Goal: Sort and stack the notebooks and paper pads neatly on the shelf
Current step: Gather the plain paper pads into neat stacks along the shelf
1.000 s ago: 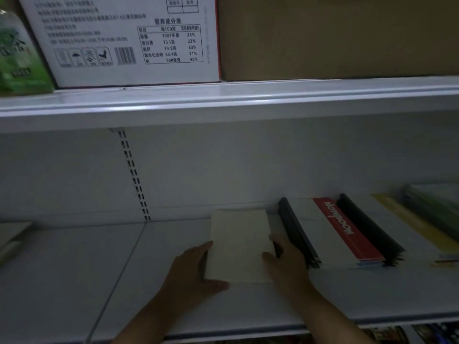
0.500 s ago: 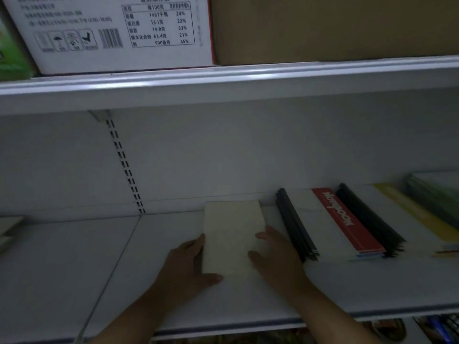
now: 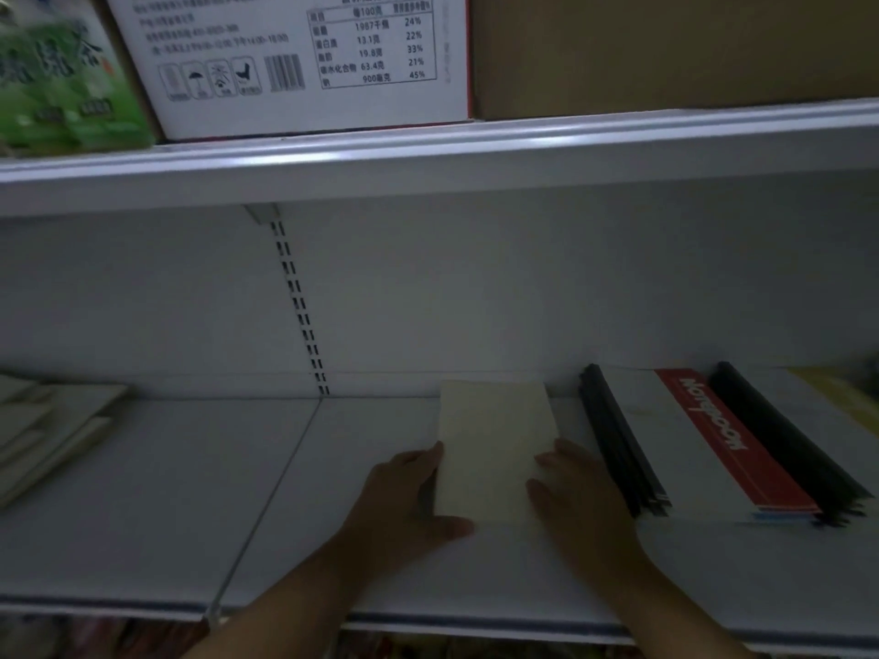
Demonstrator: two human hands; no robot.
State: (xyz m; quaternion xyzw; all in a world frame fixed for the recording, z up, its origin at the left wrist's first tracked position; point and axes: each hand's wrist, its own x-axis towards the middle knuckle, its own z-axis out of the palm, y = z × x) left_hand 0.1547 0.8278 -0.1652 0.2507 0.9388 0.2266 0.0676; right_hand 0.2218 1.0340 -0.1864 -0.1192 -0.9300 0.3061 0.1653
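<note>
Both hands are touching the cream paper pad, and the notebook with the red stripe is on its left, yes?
No. The head view shows the red-striped notebook to the right of the cream paper pad, not left. The left hand and right hand do touch it.

A single view is provided, taken by a wide-angle camera worn on the head. It is aimed forward and slightly downward into the lower shelf [image 3: 142, 539]. It is held so near that the left grip [image 3: 404, 497] and the right grip [image 3: 580, 497] are seen on that shelf, the forearms coming into frame from 6 o'clock. The front edge of the upper shelf [image 3: 428, 154] is seen running across toward 12 o'clock, with a white carton [image 3: 295, 64] cropped by the top border. A paper pad [image 3: 494, 449] is framed just past centre toward 5 o'clock. The notebooks [image 3: 704, 449] are cut off at 3 o'clock.
</note>
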